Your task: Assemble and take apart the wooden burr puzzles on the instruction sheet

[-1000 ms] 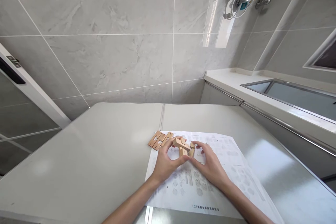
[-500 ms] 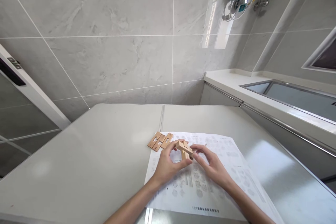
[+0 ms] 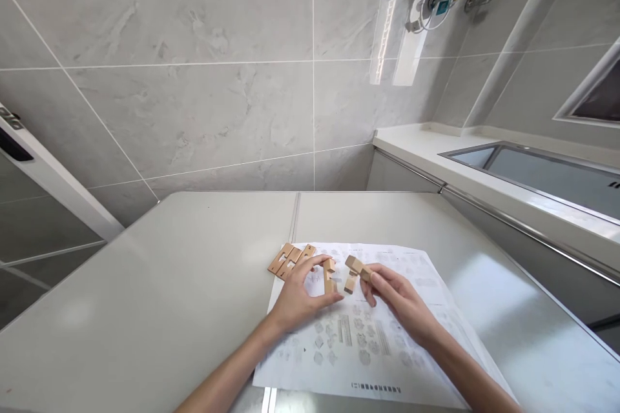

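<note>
The left hand [image 3: 303,297] holds a notched wooden block [image 3: 330,276] between thumb and forefinger, these fingers spread about as far apart as the piece is long, with the thumb at the end toward the near edge of the worktop [image 3: 208,271] and the forefinger at the end toward the far edge. Just to its right, the right hand [image 3: 394,297] pinches the right end of a pale wooden bar [image 3: 358,268], its thumb and forefinger close together on the wood and the other fingers curled beneath. Below the bar's left part sits a shorter wooden piece [image 3: 350,282]; whether the two are locked together or cut as one, I cannot tell. A narrow gap separates the left hand's block from the pieces at the right hand. Both hands are over a printed paper sheet [image 3: 368,329], which lies mostly right of the worktop's seam [image 3: 295,216] and reaches close to the near edge. Flat wooden plates with cut-out slots [image 3: 285,261] lie side by side across the sheet's far left corner, partly over the bare worktop, just beyond the left hand. A white counter [image 3: 411,148] runs along the worktop's right side, and a grey tiled wall [image 3: 217,110] rises behind the far edge.
</note>
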Motion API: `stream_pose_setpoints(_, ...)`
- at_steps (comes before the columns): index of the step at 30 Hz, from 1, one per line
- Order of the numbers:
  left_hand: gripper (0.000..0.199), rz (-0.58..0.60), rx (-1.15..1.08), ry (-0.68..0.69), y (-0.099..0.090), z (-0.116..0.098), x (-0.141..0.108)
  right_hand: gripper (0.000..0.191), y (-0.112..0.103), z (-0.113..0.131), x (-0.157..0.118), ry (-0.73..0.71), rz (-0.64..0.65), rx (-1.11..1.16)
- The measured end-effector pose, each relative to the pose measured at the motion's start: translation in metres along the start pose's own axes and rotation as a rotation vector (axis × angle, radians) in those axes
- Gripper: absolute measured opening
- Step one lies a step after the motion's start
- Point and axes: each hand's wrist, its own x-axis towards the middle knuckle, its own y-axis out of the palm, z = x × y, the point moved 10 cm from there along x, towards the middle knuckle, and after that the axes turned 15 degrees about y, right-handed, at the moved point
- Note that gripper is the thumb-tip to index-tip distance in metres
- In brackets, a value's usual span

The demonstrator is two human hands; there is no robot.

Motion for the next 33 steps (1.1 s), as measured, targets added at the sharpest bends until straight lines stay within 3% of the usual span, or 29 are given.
stream_pose_setpoints(4,0.066,0.122,0.081,0.053,-0.002,0.005,0.010,0.047,-0.036,-0.006,0.005,0.108,-0.107,-0.082)
stream_pose_setpoints(8,0.068,0.225,0.136,0.087,0.008,0.009,0.019,0.047,-0.056,-0.018,0.014,0.189,-0.104,-0.220)
stream_pose_setpoints(15,0.066,0.330,0.171,0.099,0.031,0.018,0.037,0.049,-0.045,-0.033,0.031,0.221,0.047,-0.357)
stream_pose_setpoints(20,0.068,0.406,0.154,0.108,0.038,0.018,0.048,0.040,-0.038,-0.040,0.040,0.283,0.109,-0.423)
stream_pose_setpoints(27,0.083,0.465,0.042,0.157,0.055,0.013,0.056,0.037,-0.037,-0.058,0.049,0.341,-0.007,-0.497)
stream_pose_setpoints(33,0.079,0.537,0.023,0.204,0.079,0.011,0.058,0.039,-0.038,-0.066,0.050,0.350,-0.056,-0.447)
